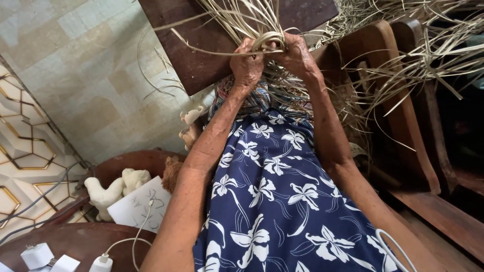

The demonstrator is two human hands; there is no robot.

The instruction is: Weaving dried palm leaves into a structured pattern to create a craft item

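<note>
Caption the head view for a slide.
Left hand and right hand grip a looped bundle of dried straw strips above a blue floral skirt.

The straw bundle point(252, 20) runs out past the top edge, so its far ends cannot be seen. Just below the bundle, the fingertips of the left hand point(247, 63) and the right hand point(297, 55) curl under a looped strand point(267, 39) and are hidden (what they pinch cannot be told). Below the bundle, both elbows are cut off at the bottom edge. Far below and left of the bundle, white chargers point(38, 256) are cropped.
</note>
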